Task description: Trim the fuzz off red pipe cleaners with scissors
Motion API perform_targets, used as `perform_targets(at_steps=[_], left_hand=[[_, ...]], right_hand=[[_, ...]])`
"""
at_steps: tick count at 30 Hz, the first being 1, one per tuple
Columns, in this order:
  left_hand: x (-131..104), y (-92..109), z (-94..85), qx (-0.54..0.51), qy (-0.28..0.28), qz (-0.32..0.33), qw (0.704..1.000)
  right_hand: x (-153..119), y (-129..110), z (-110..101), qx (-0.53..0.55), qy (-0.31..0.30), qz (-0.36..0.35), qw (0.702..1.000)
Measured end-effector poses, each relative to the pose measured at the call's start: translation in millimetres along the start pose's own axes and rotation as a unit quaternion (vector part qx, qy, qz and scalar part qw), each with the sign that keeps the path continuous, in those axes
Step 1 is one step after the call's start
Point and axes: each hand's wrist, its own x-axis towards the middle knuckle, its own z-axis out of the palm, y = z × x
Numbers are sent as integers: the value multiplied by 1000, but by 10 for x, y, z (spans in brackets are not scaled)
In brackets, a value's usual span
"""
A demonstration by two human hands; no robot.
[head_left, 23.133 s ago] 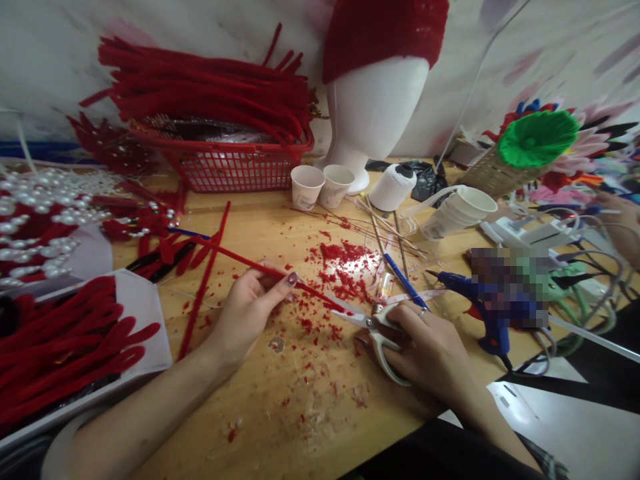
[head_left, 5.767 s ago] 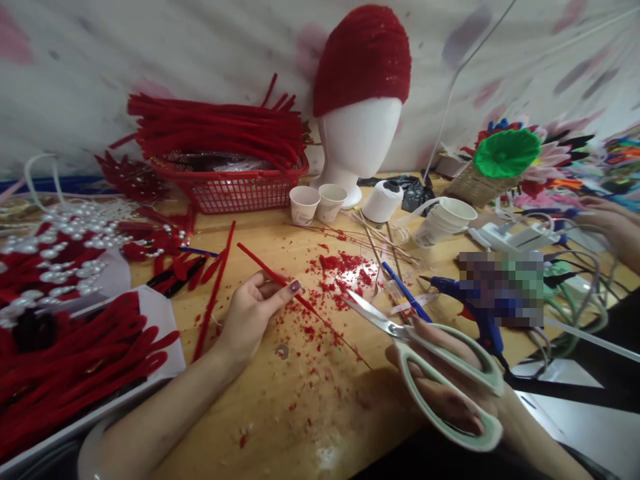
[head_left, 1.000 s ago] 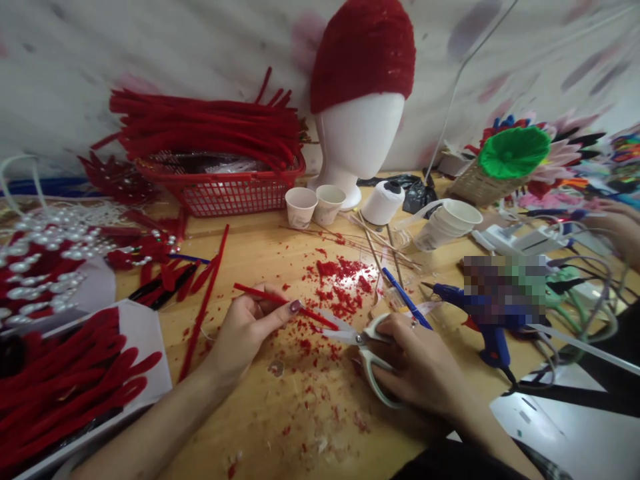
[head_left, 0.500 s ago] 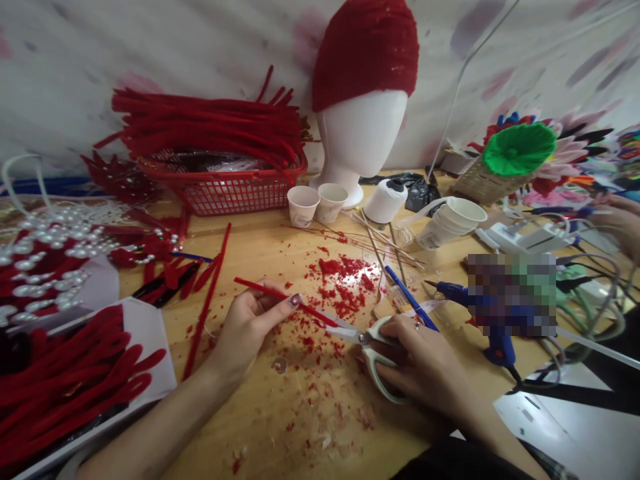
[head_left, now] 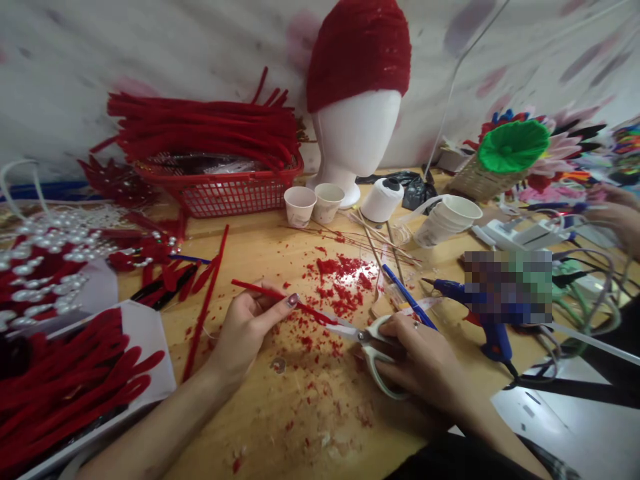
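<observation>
My left hand (head_left: 254,319) pinches a red fuzzy pipe cleaner (head_left: 260,289) between thumb and fingers; its near end points right. My right hand (head_left: 417,357) has its fingers through the handles of white-handled scissors (head_left: 373,347). The blades meet the right end of the pipe cleaner, and they look nearly closed there. Red fuzz clippings (head_left: 345,280) lie scattered on the wooden table (head_left: 280,420) behind and below the blades. Another red pipe cleaner (head_left: 207,303) rests on the table left of my left hand.
A red basket (head_left: 235,197) heaped with red stems and a white mannequin head (head_left: 357,133) in a red cap stand behind. Paper cups (head_left: 300,205), a thread spool (head_left: 383,200), a blue pen (head_left: 407,297) and a blue glue gun (head_left: 493,320) are around. Another person's hand (head_left: 617,217) is at far right.
The scissor blades have closed further at the pipe cleaner's right end, where the fuzz looks more ragged. Both hands hold nearly the same place; the view has shifted slightly.
</observation>
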Motion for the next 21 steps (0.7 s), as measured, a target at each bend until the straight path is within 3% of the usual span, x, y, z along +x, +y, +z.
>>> perform_targets(at_steps=[7, 21], left_hand=[[42, -36, 18, 27, -7, 18, 999], [45, -17, -10, 48, -33, 4, 998]], right_hand=[[11, -8, -16, 17, 21, 7, 1000], [36, 18, 3, 12, 2, 0, 1000]])
